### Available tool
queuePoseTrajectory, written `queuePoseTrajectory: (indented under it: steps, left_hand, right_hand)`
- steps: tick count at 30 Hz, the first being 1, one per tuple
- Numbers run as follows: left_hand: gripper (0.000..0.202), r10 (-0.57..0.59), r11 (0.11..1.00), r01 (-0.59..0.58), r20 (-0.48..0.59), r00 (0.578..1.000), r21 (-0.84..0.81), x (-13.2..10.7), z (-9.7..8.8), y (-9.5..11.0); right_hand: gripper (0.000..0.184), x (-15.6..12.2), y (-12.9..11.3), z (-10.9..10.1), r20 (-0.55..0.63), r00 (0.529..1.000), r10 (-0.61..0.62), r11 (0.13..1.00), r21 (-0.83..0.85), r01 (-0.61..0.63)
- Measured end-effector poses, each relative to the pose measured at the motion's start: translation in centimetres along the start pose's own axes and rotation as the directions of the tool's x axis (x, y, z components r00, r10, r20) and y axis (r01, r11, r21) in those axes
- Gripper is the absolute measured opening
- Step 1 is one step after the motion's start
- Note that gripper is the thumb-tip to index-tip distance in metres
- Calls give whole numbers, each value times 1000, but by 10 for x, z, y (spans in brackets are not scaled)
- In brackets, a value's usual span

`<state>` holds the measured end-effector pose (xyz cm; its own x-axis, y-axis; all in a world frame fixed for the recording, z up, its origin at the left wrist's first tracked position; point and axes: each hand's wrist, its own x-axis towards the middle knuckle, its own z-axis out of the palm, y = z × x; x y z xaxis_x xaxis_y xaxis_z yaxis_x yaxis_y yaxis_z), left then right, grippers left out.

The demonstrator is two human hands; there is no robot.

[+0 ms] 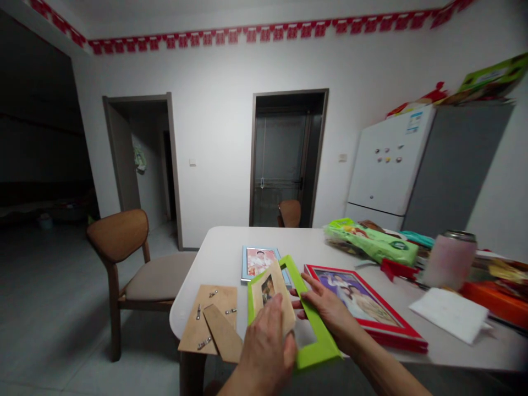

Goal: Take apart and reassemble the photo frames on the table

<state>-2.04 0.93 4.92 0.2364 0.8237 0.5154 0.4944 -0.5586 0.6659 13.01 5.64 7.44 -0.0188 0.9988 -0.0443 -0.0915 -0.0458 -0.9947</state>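
A lime green picture frame [311, 324] lies on the white table [223, 247] near its front edge. My right hand [324, 308] grips the frame's right side, thumb inside the opening, fingers closed on the bar. My left hand [266, 344] presses a small photo print [272, 294] flat against the frame's left half, fingers stretched out over it. A brown frame backing board [212, 324] with metal clips and a stand lies left of the frame.
A blue framed photo [259, 261] lies behind the green frame, a red framed photo [363, 305] to its right. Further right sit green packets [371, 239], a pink cup [449, 258], white paper [451, 313]. A wooden chair [136, 264] stands left; a fridge [396, 165] stands behind.
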Motion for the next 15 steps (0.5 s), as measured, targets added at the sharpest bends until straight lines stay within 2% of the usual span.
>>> queuePoseTrajectory:
  steps: [2, 4, 6, 8, 11, 13, 15]
  left_hand:
    - [55, -101, 995, 97, -143, 985, -35, -4, -15, -11]
    - [52, -250, 968, 231, -268, 930, -102, -10, -30, -29]
    - [50, -386, 920, 340, -308, 869, -193, -18, -43, -51]
    - [50, -489, 863, 415, -270, 829, -287, -28, -50, -71]
    - [54, -574, 777, 478, -149, 805, -409, -39, -52, -91]
    - [58, -606, 735, 529, -62, 793, -424, -43, -53, -93]
    - [56, -612, 741, 565, -18, 791, -362, -43, -56, -88]
  right_hand:
    - [72, 5, 9, -6, -15, 1000, -4, 990, -140, 2]
    - [67, 10, 22, -16, -51, 998, -21, 941, -339, 3]
    - [60, 16, 35, -26, -84, 994, -76, 839, -544, 18]
    - [54, 20, 47, -35, -91, 987, -136, 704, -709, 32]
    - [50, 24, 58, -40, -68, 977, -203, 539, -841, 53]
    - [46, 24, 63, -40, -45, 972, -232, 483, -872, 75]
    - [42, 23, 66, -39, -22, 969, -248, 462, -881, 99]
